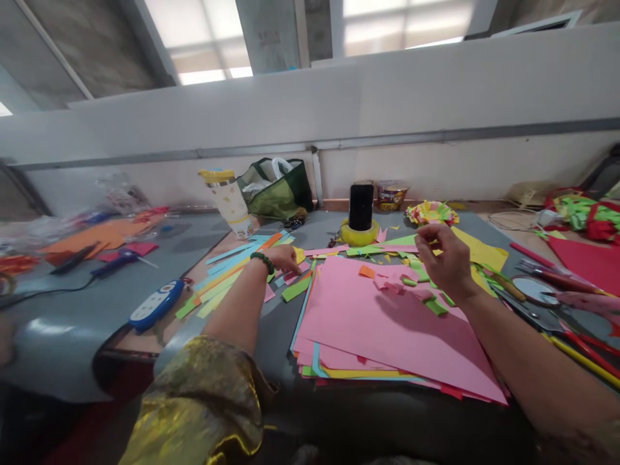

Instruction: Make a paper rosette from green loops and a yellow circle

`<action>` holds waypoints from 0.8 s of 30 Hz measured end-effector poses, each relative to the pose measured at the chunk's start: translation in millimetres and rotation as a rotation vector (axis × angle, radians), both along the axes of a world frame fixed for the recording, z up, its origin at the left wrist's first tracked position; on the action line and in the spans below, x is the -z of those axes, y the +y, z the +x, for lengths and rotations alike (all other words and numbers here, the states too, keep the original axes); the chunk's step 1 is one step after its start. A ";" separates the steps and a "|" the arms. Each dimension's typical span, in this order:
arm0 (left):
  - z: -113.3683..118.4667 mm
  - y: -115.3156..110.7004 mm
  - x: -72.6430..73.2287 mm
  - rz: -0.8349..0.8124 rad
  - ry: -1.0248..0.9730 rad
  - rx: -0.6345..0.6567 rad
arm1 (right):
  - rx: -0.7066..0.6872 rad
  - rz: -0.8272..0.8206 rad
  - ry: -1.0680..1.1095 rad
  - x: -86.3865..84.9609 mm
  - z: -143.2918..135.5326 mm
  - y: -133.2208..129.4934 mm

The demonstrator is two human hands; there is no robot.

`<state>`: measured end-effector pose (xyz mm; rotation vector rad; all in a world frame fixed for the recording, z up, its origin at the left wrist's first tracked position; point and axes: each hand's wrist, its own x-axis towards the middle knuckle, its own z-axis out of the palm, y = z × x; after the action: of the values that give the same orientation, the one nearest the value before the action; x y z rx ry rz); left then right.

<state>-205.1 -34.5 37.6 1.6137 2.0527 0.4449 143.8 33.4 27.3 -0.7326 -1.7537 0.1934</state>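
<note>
My left hand [285, 258], with a dark green bead bracelet [262, 261] at its wrist, reaches down among small pink paper pieces [296, 274] beside the coloured paper strips [227, 270]. Its fingers are bent together; what they pinch is hidden. Over the right side of the pink paper stack [378, 323], my right hand [445, 258] is raised, thumb and fingers curled close. Whether anything small is between them cannot be made out. Green paper bits [436, 306], pink scraps and an orange piece [367, 271] lie on the top sheet.
A phone [361, 206] stands in a yellow holder [359, 234] behind the stack. To its left are a tumbler [230, 205] and a green bag [283, 194]. A blue-white power strip [157, 305] and glue gun [116, 263] lie left. Scissors [513, 290] and another person's hand [588, 303] are at right.
</note>
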 end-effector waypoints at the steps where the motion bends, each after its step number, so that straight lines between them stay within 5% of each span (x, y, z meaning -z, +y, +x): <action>1: 0.7 0.2 -0.3 -0.046 -0.003 0.004 | 0.001 0.005 -0.003 0.5 0.3 0.3; 16: 8.4 -1.8 -5.5 -0.178 -0.009 0.010 | -0.005 -0.025 -0.035 0.7 0.4 1.2; 24: 7.1 -1.9 -16.7 -0.104 -0.036 0.088 | -0.046 -0.010 -0.051 -2.5 0.3 1.3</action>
<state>-198.0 -36.4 54.3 1.6145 1.9368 0.3281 144.1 34.6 29.9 -0.7102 -1.8205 0.2161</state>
